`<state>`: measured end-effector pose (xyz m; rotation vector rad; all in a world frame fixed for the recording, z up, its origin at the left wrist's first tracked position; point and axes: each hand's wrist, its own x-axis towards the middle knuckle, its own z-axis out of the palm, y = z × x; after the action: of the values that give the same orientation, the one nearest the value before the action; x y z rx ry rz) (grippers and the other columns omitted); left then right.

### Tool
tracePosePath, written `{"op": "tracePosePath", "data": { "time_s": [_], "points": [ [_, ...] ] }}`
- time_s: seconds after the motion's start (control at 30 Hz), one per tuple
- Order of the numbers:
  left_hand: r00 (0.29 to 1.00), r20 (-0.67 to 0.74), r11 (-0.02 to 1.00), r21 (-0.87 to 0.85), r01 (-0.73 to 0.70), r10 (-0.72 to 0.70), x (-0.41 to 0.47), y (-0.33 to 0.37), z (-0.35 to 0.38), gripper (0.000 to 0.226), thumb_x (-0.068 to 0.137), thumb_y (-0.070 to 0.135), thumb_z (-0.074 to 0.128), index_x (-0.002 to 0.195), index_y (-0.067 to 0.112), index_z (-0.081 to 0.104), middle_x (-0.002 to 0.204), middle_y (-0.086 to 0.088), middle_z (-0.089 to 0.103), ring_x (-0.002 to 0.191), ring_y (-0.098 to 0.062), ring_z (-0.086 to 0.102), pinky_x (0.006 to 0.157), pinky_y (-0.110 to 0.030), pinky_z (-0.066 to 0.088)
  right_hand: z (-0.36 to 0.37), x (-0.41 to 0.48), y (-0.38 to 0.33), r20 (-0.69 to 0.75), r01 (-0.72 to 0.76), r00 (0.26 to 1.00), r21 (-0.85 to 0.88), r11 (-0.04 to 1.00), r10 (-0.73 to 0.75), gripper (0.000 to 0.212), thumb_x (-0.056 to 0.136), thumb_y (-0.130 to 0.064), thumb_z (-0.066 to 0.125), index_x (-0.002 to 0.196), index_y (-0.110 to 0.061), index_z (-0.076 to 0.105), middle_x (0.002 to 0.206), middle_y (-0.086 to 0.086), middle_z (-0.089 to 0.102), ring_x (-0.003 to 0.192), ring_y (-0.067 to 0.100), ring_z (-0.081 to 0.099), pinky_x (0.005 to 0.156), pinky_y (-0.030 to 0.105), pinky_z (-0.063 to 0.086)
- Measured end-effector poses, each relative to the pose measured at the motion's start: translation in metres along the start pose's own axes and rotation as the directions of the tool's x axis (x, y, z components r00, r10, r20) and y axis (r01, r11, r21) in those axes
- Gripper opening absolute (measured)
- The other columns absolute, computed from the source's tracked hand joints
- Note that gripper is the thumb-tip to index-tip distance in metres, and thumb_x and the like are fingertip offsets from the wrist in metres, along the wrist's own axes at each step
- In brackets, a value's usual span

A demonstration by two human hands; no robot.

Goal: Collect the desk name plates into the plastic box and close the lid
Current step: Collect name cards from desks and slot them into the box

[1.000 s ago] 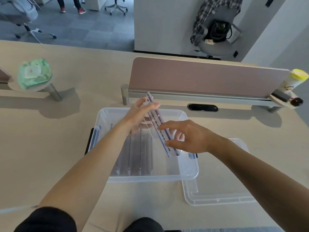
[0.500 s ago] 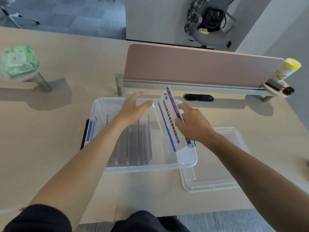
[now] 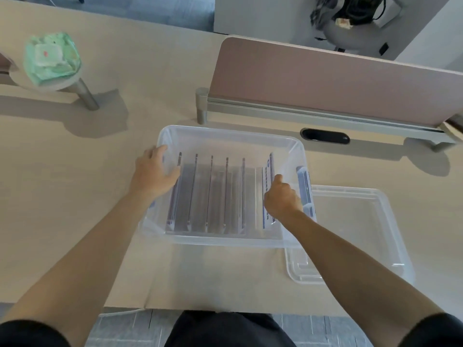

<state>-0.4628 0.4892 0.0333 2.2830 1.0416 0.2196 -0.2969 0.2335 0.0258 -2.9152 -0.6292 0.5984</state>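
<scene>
A clear plastic box [image 3: 225, 132] sits on the tabletop [image 3: 75, 196]. The left hand [image 3: 154, 175] rests loose-fingered on its left wall, likely steadying it. The right hand [image 3: 281, 199] has its grip curled round a printed name plate [image 3: 268, 176], seating it at the right end of a row of name plates [image 3: 210, 191]. These stand on edge, their long axes running away from the person. The lid [image 3: 350, 221] lies just to the right.

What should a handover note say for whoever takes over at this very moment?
Left hand rests on the left rim of the clear plastic box.
Right hand grips the blue-printed name plate at the box's right end.
Five clear acrylic name plates stand on edge beside it.
Done: six plates boxed.
Left: let go, fit the clear plastic lid lying on the beige desk right of the box.
</scene>
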Motion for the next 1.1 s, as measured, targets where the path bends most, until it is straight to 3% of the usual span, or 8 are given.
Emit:
{"op": "tracePosePath", "data": {
  "time_s": [0.07, 0.23, 0.33, 0.43, 0.63, 0.87, 1.0, 1.1],
  "points": [
    [0.998, -0.055, 0.999, -0.032, -0.014, 0.012, -0.001, -0.002, 0.001, 0.057, 0.086, 0.018, 0.066, 0.139, 0.009, 0.049, 0.126, -0.020, 0.054, 0.117, -0.037, 0.048, 0.103, -0.037, 0.034, 0.010, 0.002, 0.000, 0.025, -0.032, 0.999, 0.021, 0.999, 0.031, 0.035, 0.095, -0.007, 0.043, 0.129, -0.007, 0.037, 0.091, 0.013, 0.063, 0.083, 0.031, 0.065, 0.070, 0.042, 0.059],
    [0.996, -0.086, 0.997, -0.072, 0.003, -0.009, 0.001, -0.006, 0.004, 0.052, 0.085, 0.021, 0.065, 0.136, 0.016, 0.053, 0.130, -0.013, 0.055, 0.119, -0.033, 0.050, 0.103, -0.035, 0.036, 0.021, 0.001, 0.005, 0.118, -0.046, 0.992, 0.001, 0.999, 0.045, 0.041, 0.095, -0.009, 0.048, 0.133, -0.010, 0.033, 0.090, 0.010, 0.061, 0.080, 0.027, 0.064, 0.065, 0.037, 0.053],
    [0.996, -0.085, 0.998, -0.067, 0.004, -0.009, 0.003, -0.008, 0.006, 0.052, 0.085, 0.023, 0.064, 0.135, 0.017, 0.053, 0.133, -0.013, 0.055, 0.121, -0.034, 0.050, 0.105, -0.038, 0.036, 0.009, 0.012, 0.011, 0.189, -0.056, 0.981, 0.026, 0.998, 0.050, 0.043, 0.094, -0.015, 0.046, 0.134, -0.011, 0.031, 0.093, 0.009, 0.060, 0.085, 0.030, 0.063, 0.072, 0.042, 0.056],
    [0.996, -0.088, 0.998, -0.055, 0.005, -0.010, 0.003, -0.008, 0.006, 0.051, 0.085, 0.024, 0.064, 0.135, 0.017, 0.053, 0.131, -0.013, 0.056, 0.118, -0.035, 0.051, 0.103, -0.039, 0.038, -0.001, 0.022, 0.019, 0.219, -0.039, 0.976, 0.152, 0.988, 0.005, 0.072, 0.092, -0.011, 0.042, 0.152, -0.032, 0.007, 0.089, 0.011, 0.062, 0.076, 0.028, 0.065, 0.067, 0.040, 0.057],
    [0.995, -0.098, 0.999, -0.045, 0.010, -0.014, 0.002, -0.006, 0.006, 0.048, 0.087, 0.024, 0.062, 0.133, 0.018, 0.053, 0.124, -0.013, 0.058, 0.114, -0.033, 0.052, 0.099, -0.038, 0.039, 0.010, 0.024, 0.024, 0.307, -0.026, 0.949, 0.314, 0.949, -0.076, 0.083, 0.095, -0.007, 0.042, 0.153, -0.045, -0.002, 0.078, 0.006, 0.055, 0.062, 0.023, 0.056, 0.061, 0.041, 0.058],
    [0.994, -0.107, 1.000, -0.029, 0.003, -0.006, 0.002, -0.007, 0.007, 0.046, 0.087, 0.024, 0.060, 0.133, 0.019, 0.053, 0.121, -0.013, 0.059, 0.112, -0.032, 0.053, 0.095, -0.037, 0.041, 0.017, 0.026, 0.028, 0.309, 0.075, 0.936, 0.292, 0.954, -0.168, 0.082, 0.095, -0.016, 0.041, 0.151, -0.048, -0.009, 0.105, 0.013, 0.067, 0.078, 0.030, 0.070, 0.072, 0.049, 0.062],
    [0.994, -0.112, 1.000, -0.028, 0.003, -0.006, 0.002, -0.007, 0.008, 0.046, 0.087, 0.024, 0.060, 0.133, 0.020, 0.053, 0.121, -0.012, 0.059, 0.112, -0.031, 0.052, 0.093, -0.036, 0.040, 0.022, 0.026, 0.026, 0.294, 0.143, 0.925, 0.316, 0.938, -0.240, 0.081, 0.096, -0.017, 0.043, 0.151, -0.049, -0.008, 0.137, 0.013, 0.057, 0.078, 0.025, 0.071, 0.071, 0.041, 0.063],
    [0.993, -0.115, 1.000, -0.027, 0.008, -0.011, 0.002, -0.007, 0.008, 0.047, 0.087, 0.024, 0.059, 0.133, 0.020, 0.052, 0.120, -0.012, 0.059, 0.112, -0.031, 0.052, 0.092, -0.036, 0.040, 0.023, 0.027, 0.025, 0.292, 0.152, 0.923, 0.322, 0.934, -0.251, 0.079, 0.099, -0.016, 0.043, 0.154, -0.045, -0.006, 0.137, 0.013, 0.057, 0.082, 0.024, 0.070, 0.074, 0.039, 0.063]
  ]
}}
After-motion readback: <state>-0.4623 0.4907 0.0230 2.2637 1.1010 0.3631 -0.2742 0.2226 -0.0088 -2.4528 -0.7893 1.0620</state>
